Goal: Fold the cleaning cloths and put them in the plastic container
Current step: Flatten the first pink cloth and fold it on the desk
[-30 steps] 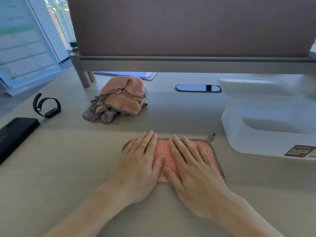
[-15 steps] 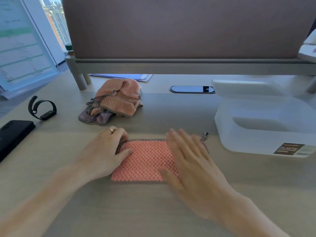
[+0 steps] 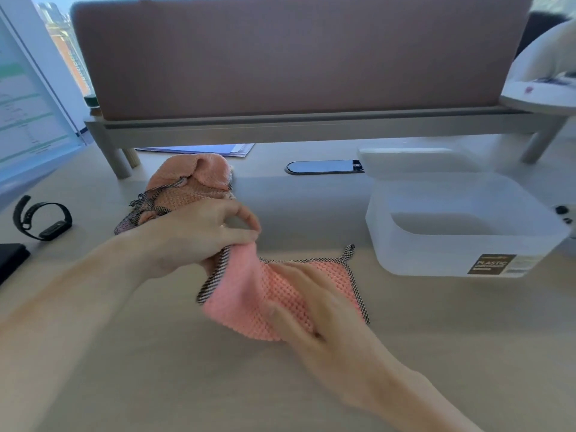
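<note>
**Pink cloth half lifted at the front of the tabletop**

At the front of the tabletop (image 3: 93, 353), between my two hands, lay the pink cleaning cloth (image 3: 249, 304) with its black-and-white checked border. My left hand (image 3: 199, 238) had a pinching grip on the cloth's left edge, thumb and fingertips pressed together on the fabric, and that side was raised off the wood while the rest sloped down to the right. My right hand (image 3: 314, 310) lay flat on the right part of the cloth, fingers spread and pressing it against the tabletop; it was blurred, so I could not tell for sure whether any fingertip curled under the hem. The cloth's small hanging loop stuck up at its far right corner.

Behind my left hand sat the heap of unfolded cloths (image 3: 190, 188), pink on top with a greyish one at the bottom left, partly hidden by my wrist. To the right, well apart from the cloth in my hands, stood the plastic container (image 3: 461, 257), translucent white, open, with a dark label on its near wall; nothing showed inside it. Its lid (image 3: 405, 157) rested just behind it. At the left edge lay a black wristband (image 3: 42, 219).
</note>
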